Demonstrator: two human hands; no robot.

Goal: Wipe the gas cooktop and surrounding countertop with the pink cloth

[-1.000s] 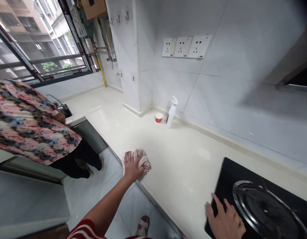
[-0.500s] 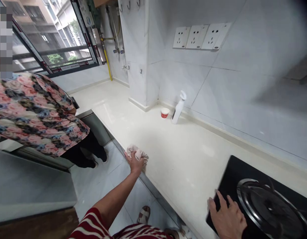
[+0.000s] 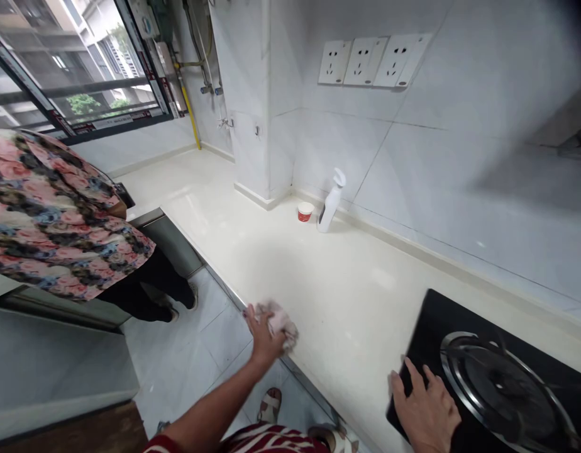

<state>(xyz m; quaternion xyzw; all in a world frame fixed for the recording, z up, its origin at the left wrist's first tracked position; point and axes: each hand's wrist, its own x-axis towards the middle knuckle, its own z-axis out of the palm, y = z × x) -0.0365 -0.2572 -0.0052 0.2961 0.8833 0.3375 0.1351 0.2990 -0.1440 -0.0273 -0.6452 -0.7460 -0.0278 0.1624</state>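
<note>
Bunched under my left hand point(image 3: 265, 336) is a pale pinkish cloth point(image 3: 281, 322), pressed on the front edge of the cream countertop point(image 3: 347, 277). My fingers curl over the cloth, and part of it sticks out on the right. My right hand point(image 3: 427, 406) rests with fingers spread on the left front corner of the black cooktop point(image 3: 425, 321), holding nothing. A round burner with a metal ring point(image 3: 464, 384) lies just right of that hand. Toward the wall stand a white spray bottle point(image 3: 330, 207) and a small red and white cup point(image 3: 304, 212).
A person in a floral top point(image 3: 59, 220) stands at the left beside the counter. Wall sockets point(image 3: 363, 61) are above the counter, and a tiled pillar point(image 3: 248, 113) juts out behind it. Floor tiles point(image 3: 191, 352) show below the front edge.
My left hand has slid the cloth along the counter's front edge, toward me and to the right. My right hand stays on the cooktop. The view has shifted slightly.
</note>
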